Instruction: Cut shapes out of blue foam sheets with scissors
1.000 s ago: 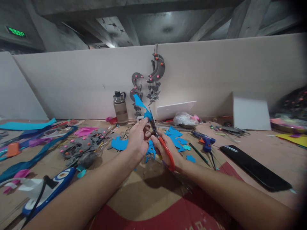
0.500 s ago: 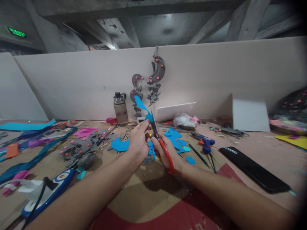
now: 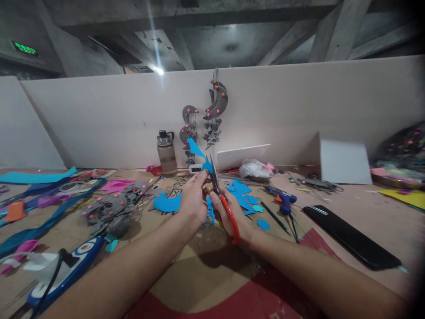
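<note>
Between its thumb and fingers my left hand [image 3: 194,195] pinches a blue felt piece [image 3: 195,148], whose narrow strip sticks up to the left. My right hand [image 3: 234,212] is closed around the red-handled scissors [image 3: 229,210]. Their blades point upward, slightly apart, right beside the felt at my left fingertips. Below and behind the hands lie blue felt scraps [image 3: 241,190] and a small blue felt flower [image 3: 263,224]. A blue felt crescent [image 3: 167,202] rests left of my left hand.
A water bottle [image 3: 167,153] stands by the white partition [image 3: 109,119], where grey felt moon hangings [image 3: 217,104] hang. To the right are a blue glue gun [image 3: 285,199], a dark pencil [image 3: 275,218] and a black phone [image 3: 348,235]. Grey felt pieces [image 3: 116,204] and a power strip [image 3: 66,270] lie left.
The upper strip of the blue felt piece sits slightly lower and the scissor blades have shifted a little beside it. Both hands keep their holds; the view has tilted slightly.
</note>
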Motion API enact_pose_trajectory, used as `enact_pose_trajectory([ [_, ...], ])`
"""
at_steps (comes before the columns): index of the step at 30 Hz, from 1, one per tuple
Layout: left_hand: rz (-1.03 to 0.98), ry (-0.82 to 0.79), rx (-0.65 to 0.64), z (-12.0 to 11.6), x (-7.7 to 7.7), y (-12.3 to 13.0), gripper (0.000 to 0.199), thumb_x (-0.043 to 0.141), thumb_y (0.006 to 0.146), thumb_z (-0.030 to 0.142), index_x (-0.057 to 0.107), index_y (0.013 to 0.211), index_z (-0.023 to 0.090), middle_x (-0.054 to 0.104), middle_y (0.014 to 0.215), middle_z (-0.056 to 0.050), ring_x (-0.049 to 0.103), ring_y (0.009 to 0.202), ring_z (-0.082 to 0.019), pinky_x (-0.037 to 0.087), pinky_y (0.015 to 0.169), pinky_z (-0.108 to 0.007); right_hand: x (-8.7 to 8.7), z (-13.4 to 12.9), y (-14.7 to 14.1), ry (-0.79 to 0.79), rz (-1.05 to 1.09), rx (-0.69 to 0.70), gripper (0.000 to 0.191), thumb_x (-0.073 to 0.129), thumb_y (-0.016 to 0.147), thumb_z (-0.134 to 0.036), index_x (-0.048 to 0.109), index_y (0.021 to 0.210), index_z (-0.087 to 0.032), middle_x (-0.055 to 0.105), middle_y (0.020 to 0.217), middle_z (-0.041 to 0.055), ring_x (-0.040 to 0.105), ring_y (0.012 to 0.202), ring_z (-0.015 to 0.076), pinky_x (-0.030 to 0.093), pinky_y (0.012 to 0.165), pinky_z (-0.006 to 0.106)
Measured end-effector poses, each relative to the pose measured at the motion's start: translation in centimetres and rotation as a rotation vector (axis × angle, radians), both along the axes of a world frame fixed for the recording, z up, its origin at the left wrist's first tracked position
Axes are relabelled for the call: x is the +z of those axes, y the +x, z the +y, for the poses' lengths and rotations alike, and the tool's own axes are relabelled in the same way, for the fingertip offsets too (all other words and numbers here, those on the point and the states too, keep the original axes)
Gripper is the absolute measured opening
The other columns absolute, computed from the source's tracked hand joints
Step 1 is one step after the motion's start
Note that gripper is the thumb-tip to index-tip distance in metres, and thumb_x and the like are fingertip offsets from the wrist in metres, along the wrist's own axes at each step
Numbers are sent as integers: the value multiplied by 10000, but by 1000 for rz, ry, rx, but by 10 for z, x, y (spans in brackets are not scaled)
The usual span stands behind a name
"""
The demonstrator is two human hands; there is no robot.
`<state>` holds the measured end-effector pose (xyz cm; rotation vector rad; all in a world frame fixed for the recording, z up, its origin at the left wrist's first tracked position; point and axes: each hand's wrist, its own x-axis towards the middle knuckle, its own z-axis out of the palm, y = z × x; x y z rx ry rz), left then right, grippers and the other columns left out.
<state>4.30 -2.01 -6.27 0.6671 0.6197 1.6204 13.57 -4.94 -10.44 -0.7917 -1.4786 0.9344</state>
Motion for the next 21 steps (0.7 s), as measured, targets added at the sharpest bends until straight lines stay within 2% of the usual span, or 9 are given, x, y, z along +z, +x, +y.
enact_pose_trajectory([
  [3, -2, 2, -16, 0, 0, 0, 314, 858, 580, 284, 645, 756, 133, 655, 654, 4, 565, 547, -85, 436, 543, -213, -1, 0, 0, 1, 1, -14, 392, 560, 904, -542, 623, 1051, -184, 515, 701, -3, 453, 598, 129, 408, 548, 247],
  [10, -4, -5, -29, -1, 0, 0, 324, 864, 592, 291, 624, 755, 147, 644, 645, 14, 558, 538, -80, 430, 526, -203, 1, 0, 0, -6, 15, 0, 398, 580, 892, -531, 621, 1092, -190, 488, 665, -14, 433, 570, 130, 401, 544, 257],
  [21, 13, -5, -29, -1, 0, 0, 280, 845, 617, 295, 645, 741, 143, 662, 656, -1, 581, 562, -91, 447, 547, -212, 1, -1, 1, 19, 5, -19, 350, 595, 893, -489, 640, 1072, -192, 512, 698, 1, 485, 658, 150, 413, 567, 252],
])
